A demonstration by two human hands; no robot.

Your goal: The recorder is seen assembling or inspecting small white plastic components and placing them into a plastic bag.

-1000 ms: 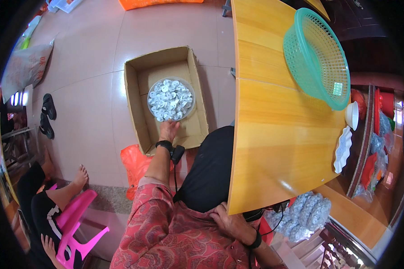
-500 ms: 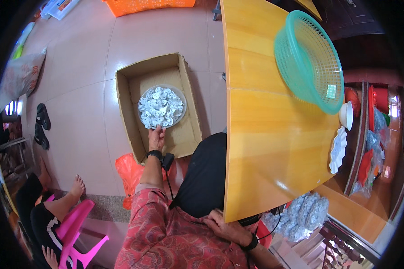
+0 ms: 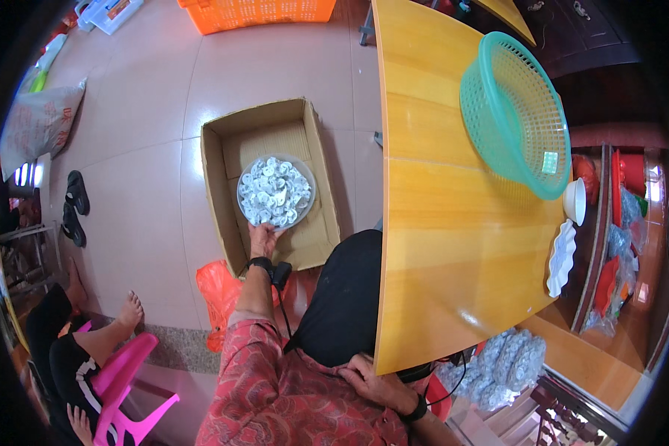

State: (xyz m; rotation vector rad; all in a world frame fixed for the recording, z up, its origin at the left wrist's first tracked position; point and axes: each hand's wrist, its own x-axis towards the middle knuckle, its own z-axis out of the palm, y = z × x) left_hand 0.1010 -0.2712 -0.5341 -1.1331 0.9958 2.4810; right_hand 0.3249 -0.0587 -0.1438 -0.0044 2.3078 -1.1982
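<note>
- One view only, the head camera looking down: the left hand (image 3: 262,239) reaches forward and down into an open cardboard box (image 3: 217,178) on the tiled floor, fingers curled onto the near rim of a round bowl (image 3: 302,177) heaped with small white pieces (image 3: 273,192).
- The bowl lies straight ahead of that grip, just beyond the fingertips, sitting about mid-box; being round, it has no long axis, while the box runs lengthwise away from the person.
- The left hand is by far the nearer one; its grip looks closed on the bowl's edge, though how firmly I cannot tell.
- The right hand (image 3: 366,374) rests low against the person's lap beside the near edge of the yellow wooden bench (image 3: 453,245), fingers loosely bent, holding nothing that shows.
- Packages and signs: a pale sack (image 3: 39,123) with red printing lies at the far left of the floor; an orange crate (image 3: 264,12) stands at the top edge; an orange plastic bag (image 3: 219,293) sits just beside the box's near corner.
- On the bench a green mesh basket (image 3: 514,111) carries a small pale square label on its side; a clear bag of white pieces (image 3: 502,364) lies below the bench's near right corner.
- Another person sits at the lower left on a pink stool (image 3: 126,379), well apart.
</note>
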